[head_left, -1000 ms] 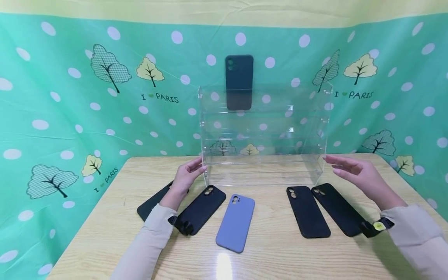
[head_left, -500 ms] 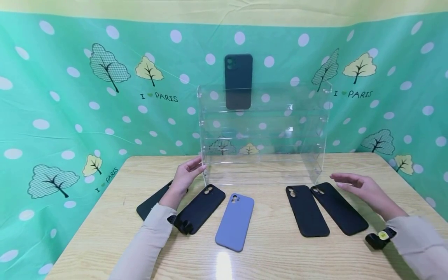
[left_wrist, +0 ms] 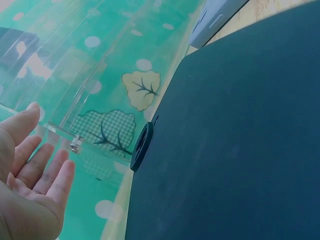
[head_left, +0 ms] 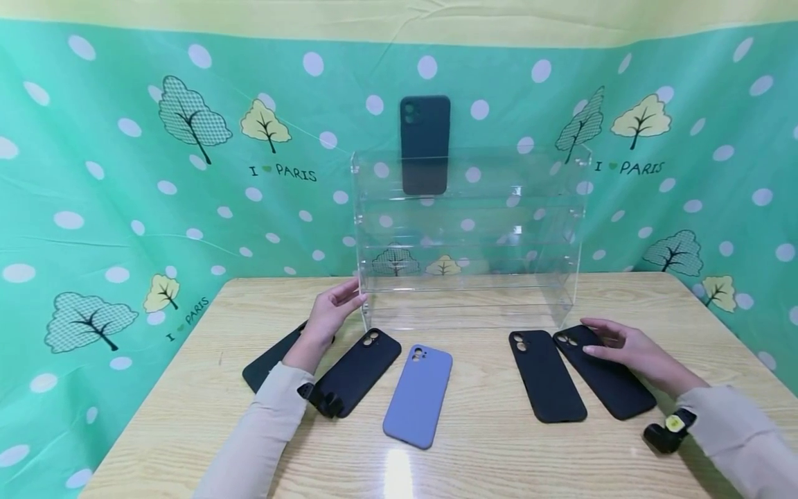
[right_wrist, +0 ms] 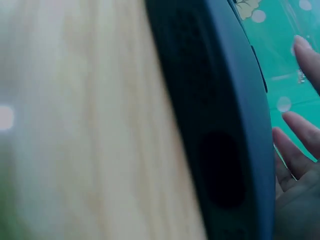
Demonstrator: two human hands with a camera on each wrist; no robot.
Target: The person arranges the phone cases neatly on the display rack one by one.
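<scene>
Black phone case (head_left: 607,380) in reach, grip not closed on it

So the right hand (head_left: 631,350) is over the upper end of that case, right of centre in the head view. Thumb and fingers are well apart with a slight bend, and I see nothing pinched between them, so the grip is loose and carrying nothing. Whether the fingertips touch the case, I can't tell.

My read is that the step in hand is a reach for this case. Picking it up would call for thumb and fingers closing on its long edges without nudging the second black case (head_left: 548,378), just beside it on the left.

The left hand (head_left: 330,315), left of centre, is at the left side of the clear stand (head_left: 476,294), fingers fairly straight, nothing wrapped. Looks like a light steadying touch, though contact is hard to confirm.

Further out, a lavender-blue case (head_left: 419,398) lies lower middle. Two more dark ones are lower left: an angled black case (head_left: 360,374) and a half-hidden case (head_left: 274,360) partly behind the left arm. Up top, an upright dark case (head_left: 425,138) stands in the stand's highest tier. The flat ones all lie on a wood-grain surface (head_left: 486,471), with green dotted cloth (head_left: 486,69) behind.
</scene>
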